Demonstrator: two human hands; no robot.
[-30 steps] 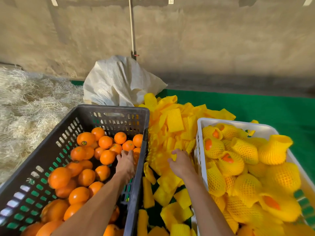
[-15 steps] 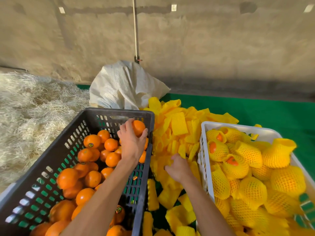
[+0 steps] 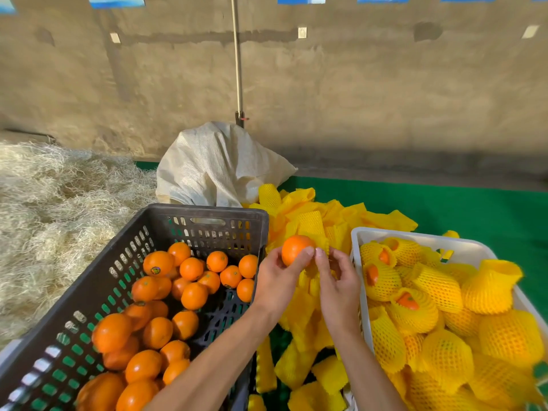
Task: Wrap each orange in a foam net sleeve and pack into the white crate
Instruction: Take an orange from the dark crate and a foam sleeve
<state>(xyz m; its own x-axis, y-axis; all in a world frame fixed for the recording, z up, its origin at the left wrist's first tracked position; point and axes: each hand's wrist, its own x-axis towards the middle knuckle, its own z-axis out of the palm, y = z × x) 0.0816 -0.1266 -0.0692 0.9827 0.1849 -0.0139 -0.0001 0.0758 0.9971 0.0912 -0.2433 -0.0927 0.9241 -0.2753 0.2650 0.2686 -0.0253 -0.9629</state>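
The orange (image 3: 295, 249) is in your left hand (image 3: 277, 281), held up between the two crates and above the pile of loose foam net sleeves (image 3: 308, 229); your fingers and thumb curl around its lower side, so this grip is closed on the fruit. Your right hand (image 3: 336, 287) is just beside it, and its fingertips (image 3: 319, 253) meet the left ones at the edge of the orange. This hand seems to pinch a yellow foam net sleeve (image 3: 310, 269) that hangs below, but the sleeve is mostly hidden behind your fingers, so I cannot tell how firmly you hold it. At your left the black crate (image 3: 98, 287) holds many bare oranges (image 3: 194, 295), some with a small sticker. At your right the white crate (image 3: 360, 234) is filled with oranges already covered in yellow nets (image 3: 439, 287). Behind the sleeves pile a white woven sack (image 3: 218, 167) lies on the green surface (image 3: 474, 209), and pale straw (image 3: 53, 203) is spread at far left.
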